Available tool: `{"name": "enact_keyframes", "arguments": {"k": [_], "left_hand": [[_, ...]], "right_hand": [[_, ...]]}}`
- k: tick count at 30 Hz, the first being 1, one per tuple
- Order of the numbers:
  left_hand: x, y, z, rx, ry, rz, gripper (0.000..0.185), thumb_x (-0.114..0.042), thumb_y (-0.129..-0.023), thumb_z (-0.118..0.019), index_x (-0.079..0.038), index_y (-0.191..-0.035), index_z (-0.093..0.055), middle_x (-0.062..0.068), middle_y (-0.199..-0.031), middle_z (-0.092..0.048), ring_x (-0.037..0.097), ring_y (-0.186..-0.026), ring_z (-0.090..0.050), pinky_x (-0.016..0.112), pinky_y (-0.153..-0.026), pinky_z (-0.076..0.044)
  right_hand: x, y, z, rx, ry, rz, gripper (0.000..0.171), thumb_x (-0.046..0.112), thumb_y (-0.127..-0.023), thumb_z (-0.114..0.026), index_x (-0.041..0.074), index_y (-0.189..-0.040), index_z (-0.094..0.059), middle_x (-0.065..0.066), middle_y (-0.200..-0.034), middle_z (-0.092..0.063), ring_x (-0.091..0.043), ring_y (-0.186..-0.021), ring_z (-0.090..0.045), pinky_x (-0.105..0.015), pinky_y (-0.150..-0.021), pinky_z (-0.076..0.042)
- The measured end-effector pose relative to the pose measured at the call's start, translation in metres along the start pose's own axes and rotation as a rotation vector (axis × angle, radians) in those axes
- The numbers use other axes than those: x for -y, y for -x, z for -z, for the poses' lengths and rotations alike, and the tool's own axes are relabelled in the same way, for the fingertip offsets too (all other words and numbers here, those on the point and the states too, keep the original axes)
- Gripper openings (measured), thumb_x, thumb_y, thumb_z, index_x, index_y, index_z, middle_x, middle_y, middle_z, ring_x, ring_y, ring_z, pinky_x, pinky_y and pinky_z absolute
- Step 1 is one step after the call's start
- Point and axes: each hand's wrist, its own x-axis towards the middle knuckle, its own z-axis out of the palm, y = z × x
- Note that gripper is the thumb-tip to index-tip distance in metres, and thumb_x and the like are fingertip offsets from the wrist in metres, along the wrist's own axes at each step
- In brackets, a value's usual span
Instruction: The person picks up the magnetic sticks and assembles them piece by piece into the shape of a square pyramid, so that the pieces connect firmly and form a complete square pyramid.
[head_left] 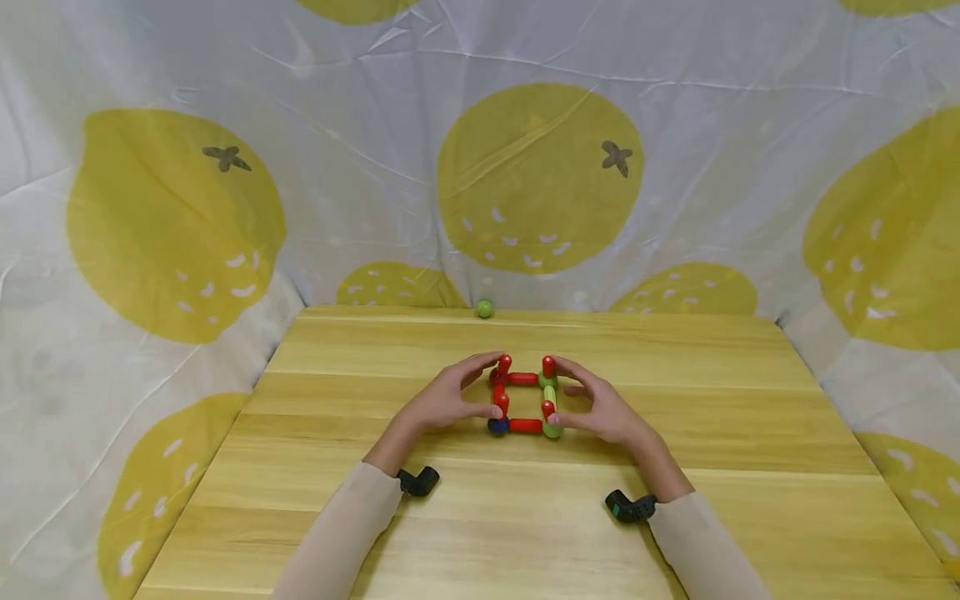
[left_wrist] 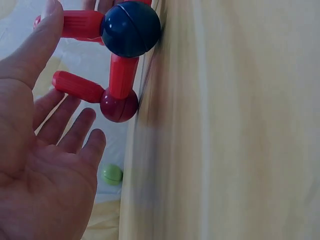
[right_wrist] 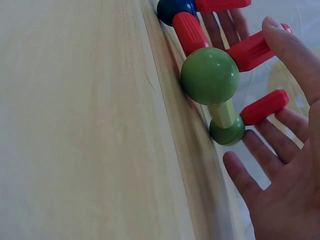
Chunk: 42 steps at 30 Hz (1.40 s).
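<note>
A square frame of toy building rods and balls lies flat on the table, with red rods (head_left: 527,426) and one pale yellow-green rod (head_left: 550,395) as sides. Its corners are a blue ball (left_wrist: 131,29), a dark red ball (left_wrist: 119,104) and two green balls (right_wrist: 210,76). A red rod stands up from each corner. On the left side, my left hand (head_left: 444,397) touches the near upright rod with its thumb and the far one with its fingertips. My right hand (head_left: 609,408) does likewise on the right side, its fingers extended.
A loose green ball (head_left: 484,309) sits at the table's back edge, against the lemon-patterned cloth (head_left: 540,179). The wooden table (head_left: 517,533) runs from the cloth toward me. Black wrist cameras (head_left: 630,507) sit near both sleeves.
</note>
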Motion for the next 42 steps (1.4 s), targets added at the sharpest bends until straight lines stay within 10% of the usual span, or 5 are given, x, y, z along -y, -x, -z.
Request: {"name": "enact_keyframes", "arguments": {"k": [42], "left_hand": [[-0.008, -0.005, -0.020, -0.145, -0.051, 0.021, 0.063, -0.041, -0.083, -0.086, -0.028, -0.141, -0.064, -0.008, -0.144, -0.062, 0.014, -0.138, -0.055, 0.039, -0.119, -0.041]], "right_hand": [[0.003, -0.009, -0.016, -0.112, 0.062, -0.021, 0.056, 0.033, -0.093, -0.078, 0.027, -0.145, -0.057, -0.002, -0.149, -0.057, -0.034, -0.138, -0.053, -0.057, -0.111, -0.047]]}}
